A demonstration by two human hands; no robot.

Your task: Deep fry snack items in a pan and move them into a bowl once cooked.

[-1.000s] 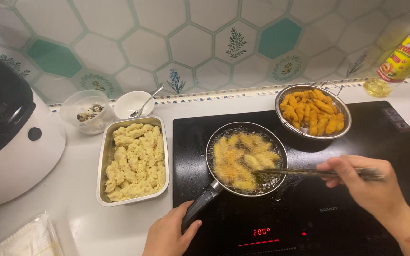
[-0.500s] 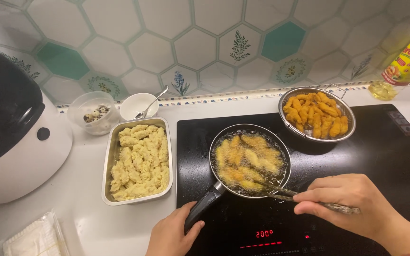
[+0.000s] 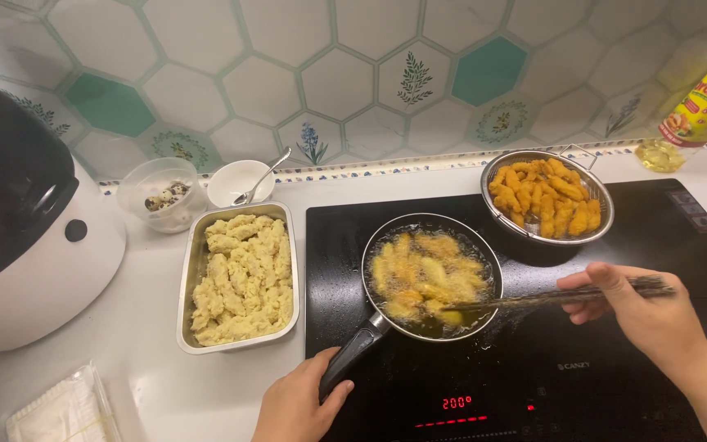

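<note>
Two hands showed: the left hand (image 3: pixel 300 405) and the right hand (image 3: pixel 644 315), with one pair of chopsticks (image 3: pixel 562 296) in the right hand and one frying pan (image 3: pixel 431 277) just beyond the left hand. Left of the left hand stood one metal tray (image 3: pixel 239 277) of battered pieces, two small bowls (image 3: pixel 161 195) (image 3: pixel 239 182), one spoon (image 3: pixel 263 176) and one white cooker (image 3: pixel 30 237). Beyond the right hand were one wire strainer (image 3: pixel 547 196) of fried pieces and one oil bottle (image 3: pixel 693 110), all around one black cooktop (image 3: pixel 615 376).

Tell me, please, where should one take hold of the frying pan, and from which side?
Grip the frying pan by its black handle, coming from the near-left. The handle sticks out toward the person, away from the bubbling oil, and the left hand already holds its end there.
</note>
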